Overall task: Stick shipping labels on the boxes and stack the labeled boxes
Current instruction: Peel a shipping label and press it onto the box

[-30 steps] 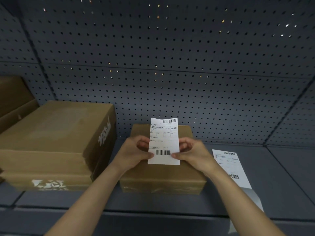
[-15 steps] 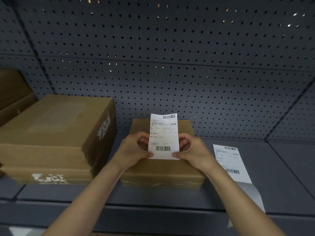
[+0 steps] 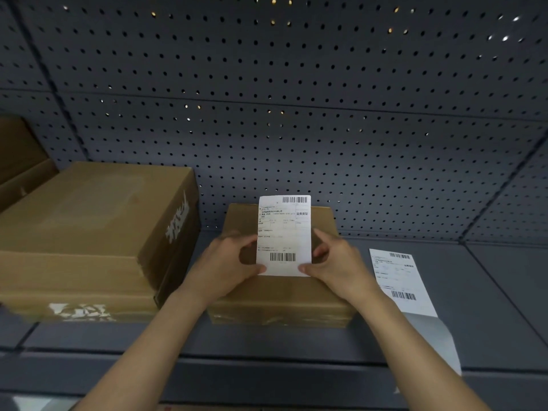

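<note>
From the head camera, my left hand (image 3: 228, 265) and right hand (image 3: 335, 268) both pinch the shipping label (image 3: 284, 235), thumbs clamped on its two lower corners; it is a flat white paper rectangle, printed with two barcodes, one along its top edge and one near the bottom, standing just above centre frame over the small box (image 3: 281, 295); that box is plain brown cardboard, squat, with glossy tape along its front edge; whether the label touches its lid, I cannot tell; left of it sits a large box (image 3: 89, 232), matte brown with white print on two sides; a third carton's corner shows at far left; one more label sheet (image 3: 397, 280) lies flat at right on the smooth grey shelf (image 3: 489, 307); behind, a dark perforated metal panel (image 3: 296, 84).
</note>
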Motion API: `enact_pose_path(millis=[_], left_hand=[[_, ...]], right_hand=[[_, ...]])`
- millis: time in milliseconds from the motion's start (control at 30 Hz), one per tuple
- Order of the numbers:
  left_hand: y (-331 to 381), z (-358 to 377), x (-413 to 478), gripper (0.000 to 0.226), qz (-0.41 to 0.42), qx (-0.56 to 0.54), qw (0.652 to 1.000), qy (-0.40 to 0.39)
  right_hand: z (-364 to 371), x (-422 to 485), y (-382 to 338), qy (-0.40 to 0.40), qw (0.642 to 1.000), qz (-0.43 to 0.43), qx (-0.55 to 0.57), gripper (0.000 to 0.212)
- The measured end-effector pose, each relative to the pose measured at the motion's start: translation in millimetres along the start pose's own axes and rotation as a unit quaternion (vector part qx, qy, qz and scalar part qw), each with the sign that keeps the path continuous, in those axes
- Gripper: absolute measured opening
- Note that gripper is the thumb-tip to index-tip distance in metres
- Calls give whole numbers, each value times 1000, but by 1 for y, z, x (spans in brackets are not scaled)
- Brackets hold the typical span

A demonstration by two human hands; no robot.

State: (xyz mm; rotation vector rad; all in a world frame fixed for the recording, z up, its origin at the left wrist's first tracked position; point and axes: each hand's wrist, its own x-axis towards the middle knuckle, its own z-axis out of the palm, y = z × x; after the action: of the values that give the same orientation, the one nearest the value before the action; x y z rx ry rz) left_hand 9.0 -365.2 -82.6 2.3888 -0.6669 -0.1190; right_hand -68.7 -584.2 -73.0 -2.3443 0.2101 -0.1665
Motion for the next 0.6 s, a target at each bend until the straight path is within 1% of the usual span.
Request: enact_pose_path(millis=[67, 133, 200, 233, 333, 400, 600], left_hand=[[-2, 1, -1, 66, -3, 12, 1000, -8], [-5, 3, -1, 77, -22, 29, 999, -8], [-7, 4, -1, 92, -49, 41, 998, 0], [-7, 4, -1, 95, -53, 51, 997, 4], [-6, 5, -2, 91, -46, 94, 994, 18], [-6, 7, -1, 87, -41, 116, 992, 28], [-7, 17, 17, 83, -65, 143, 986, 48]], right_hand=[[1, 0, 1, 3, 1000, 1, -10, 66], [3, 0, 2, 7, 1000, 0, -24, 63], [4, 0, 4, 12, 999, -6, -32, 69], [5, -1, 5, 13, 999, -8, -35, 72], [7, 0, 9, 24, 999, 2, -46, 81], [8, 4, 13, 40, 996, 12, -75, 83], [11, 21, 18, 65, 989, 9, -131, 75]])
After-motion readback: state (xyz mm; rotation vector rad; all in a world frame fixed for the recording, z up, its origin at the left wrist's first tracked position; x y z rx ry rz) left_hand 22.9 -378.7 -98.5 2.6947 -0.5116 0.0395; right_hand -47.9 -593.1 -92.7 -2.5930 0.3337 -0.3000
